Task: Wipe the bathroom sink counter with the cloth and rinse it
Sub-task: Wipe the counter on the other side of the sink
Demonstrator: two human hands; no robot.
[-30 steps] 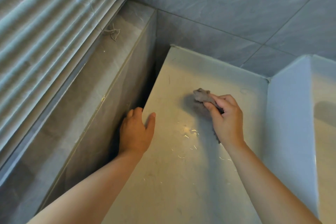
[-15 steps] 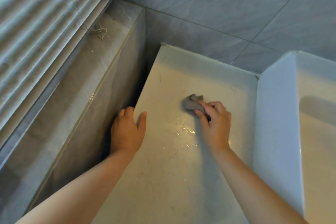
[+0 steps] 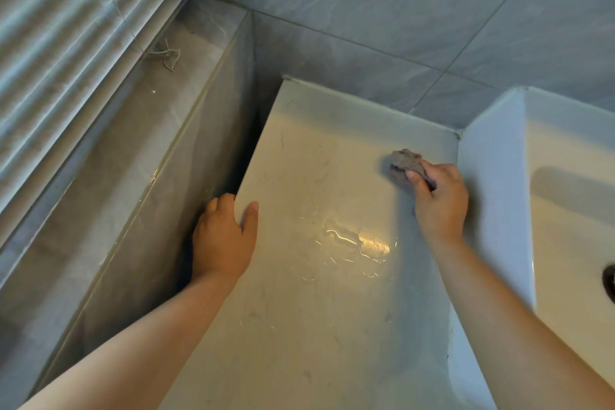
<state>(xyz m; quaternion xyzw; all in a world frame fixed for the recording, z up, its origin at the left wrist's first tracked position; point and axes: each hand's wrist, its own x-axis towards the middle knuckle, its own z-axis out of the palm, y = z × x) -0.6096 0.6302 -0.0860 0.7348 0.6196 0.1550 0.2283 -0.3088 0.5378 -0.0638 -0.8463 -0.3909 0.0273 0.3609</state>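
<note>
The table fills our view, with the sink at three o'clock. We judge wiping midway: water streaks glisten at centre, and rinsing is not yet done. Our left hand grips the table's nine o'clock edge, fingers curled over it. At two o'clock our right hand has its fingers clamped on the cloth, a small grey crumpled wad pressed to the table.

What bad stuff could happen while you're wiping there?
The puddle in the middle of the counter could get missed, since the cloth is up by the back corner. The right hand works close to the sink wall, so knuckles might bump it. The left hand grips the counter's edge by the dark gap; a wet edge could make it slip.
</note>
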